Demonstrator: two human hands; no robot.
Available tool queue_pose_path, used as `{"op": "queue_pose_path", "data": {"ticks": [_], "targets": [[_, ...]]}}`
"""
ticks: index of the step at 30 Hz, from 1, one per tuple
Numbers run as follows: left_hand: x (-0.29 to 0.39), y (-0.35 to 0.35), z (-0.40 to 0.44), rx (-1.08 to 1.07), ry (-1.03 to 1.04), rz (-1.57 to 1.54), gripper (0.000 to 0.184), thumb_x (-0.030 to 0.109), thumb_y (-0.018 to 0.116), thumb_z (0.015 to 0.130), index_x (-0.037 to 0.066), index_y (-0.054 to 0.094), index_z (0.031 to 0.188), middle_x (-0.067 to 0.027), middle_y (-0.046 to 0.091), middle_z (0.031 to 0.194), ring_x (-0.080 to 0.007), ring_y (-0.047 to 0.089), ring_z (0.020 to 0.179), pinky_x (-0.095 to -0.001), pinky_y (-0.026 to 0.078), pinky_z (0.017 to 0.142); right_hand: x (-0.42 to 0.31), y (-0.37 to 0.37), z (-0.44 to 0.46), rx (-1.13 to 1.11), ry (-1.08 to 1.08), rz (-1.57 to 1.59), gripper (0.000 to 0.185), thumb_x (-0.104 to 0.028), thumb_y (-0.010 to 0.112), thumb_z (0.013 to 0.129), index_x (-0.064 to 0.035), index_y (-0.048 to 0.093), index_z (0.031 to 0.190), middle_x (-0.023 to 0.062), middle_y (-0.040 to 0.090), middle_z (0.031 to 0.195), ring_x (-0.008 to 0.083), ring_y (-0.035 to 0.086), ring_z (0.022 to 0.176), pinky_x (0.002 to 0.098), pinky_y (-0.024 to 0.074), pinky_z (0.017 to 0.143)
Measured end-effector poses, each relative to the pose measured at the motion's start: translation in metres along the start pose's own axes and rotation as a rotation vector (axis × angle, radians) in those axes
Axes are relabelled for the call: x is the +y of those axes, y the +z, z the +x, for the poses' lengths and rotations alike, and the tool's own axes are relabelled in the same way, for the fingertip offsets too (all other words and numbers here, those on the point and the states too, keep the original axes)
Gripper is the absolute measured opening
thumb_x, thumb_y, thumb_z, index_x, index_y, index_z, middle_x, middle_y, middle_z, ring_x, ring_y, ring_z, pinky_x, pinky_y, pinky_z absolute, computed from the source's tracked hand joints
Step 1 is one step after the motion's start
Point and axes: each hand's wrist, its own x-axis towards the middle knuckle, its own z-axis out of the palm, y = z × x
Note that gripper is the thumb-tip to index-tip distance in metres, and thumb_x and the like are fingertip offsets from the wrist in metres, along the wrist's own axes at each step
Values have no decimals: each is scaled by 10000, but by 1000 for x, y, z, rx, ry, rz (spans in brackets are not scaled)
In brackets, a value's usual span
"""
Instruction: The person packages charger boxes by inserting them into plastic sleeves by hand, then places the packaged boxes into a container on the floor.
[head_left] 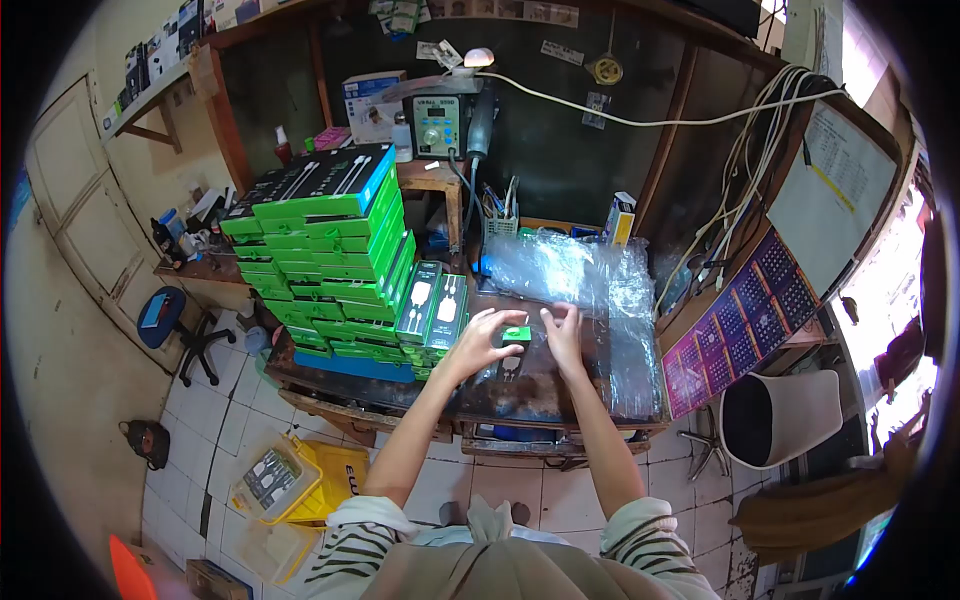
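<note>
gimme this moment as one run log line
left hand: fingers around green-ended box, contact unclear | right hand: right of box, fingers parted | green box stack: left | plastic wrap: beyond hands

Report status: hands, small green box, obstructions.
Left hand curled at small green box, grip unclear. Right hand off the box, nothing visible in it. Shiny plastic just beyond, stacked boxes to the left.

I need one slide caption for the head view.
Two hands over a dark table, beside a tall stack of green boxes.
</note>
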Motion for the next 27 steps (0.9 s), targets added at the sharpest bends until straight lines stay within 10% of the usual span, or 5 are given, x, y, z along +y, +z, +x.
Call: {"op": "queue_pose_path", "data": {"ticks": [3,7,22,27], "targets": [[-6,7,-5,20,-27,-108,529,169,722,682,67,488,1146,-129,580,1055,-266,559,989,-342,440,848,-40,-14,-1,-159,-360,209,304,-145,612,789,-14,513,1046,110,562,991,191,551,906,310,425,815],[-13,25,-20,132,-107,-141,499,161,720,691,39,457,1098,-157,577,1033,-325,575,945,-360,471,775,-40,-17,-6,-603,-333,230,317,-141,674,734,-18,565,1005,81,592,958,173,574,908,290,437,811],[1,70,-80,418,-424,-85,380,184,696,724,-20,523,994,-191,584,890,-359,583,809,-378,466,662,38,-2,-54,-572,-120,444,292,-101,650,774,17,545,1019,77,596,943,156,563,870,280,436,766],[46,18,-115,557,-541,-294,363,122,682,754,-41,524,1038,-130,621,909,-174,616,831,-284,493,727,-34,10,-96,-611,-276,329,290,-155,667,742,1,529,944,108,552,835,220,547,770,298,425,701]]}}
